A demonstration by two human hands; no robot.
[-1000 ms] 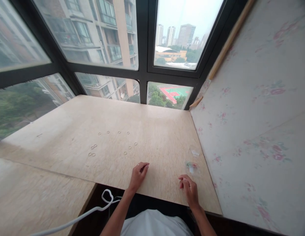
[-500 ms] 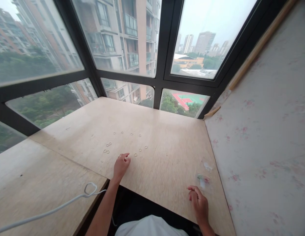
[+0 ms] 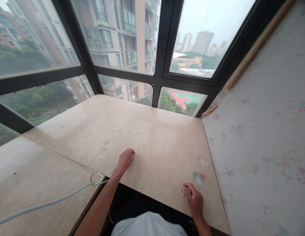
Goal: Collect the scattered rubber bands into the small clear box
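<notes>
My left hand is over the wooden tabletop, fingertips pinched together at a small thin metal ring that is mostly covered by them. A ring is also worn on one finger of that hand. Just beyond the fingertips lie two loose rings, the nearer ring and a farther ring. Left of the hand are paired rings; farther back is a spaced row of rings. My right hand rests near the front edge, fingers loosely curled and apart, with nothing visible in it.
Clear plastic packaging with a colored label lies beyond my right hand, beside another clear piece. A white cable with a loop crosses the left tabletop. Windows border the far side; a flower-patterned wall stands at right.
My left hand has moved right and forward onto the nearest ring, its fingertips closing there. My right hand stays by the front edge. The view has shifted slightly.
</notes>
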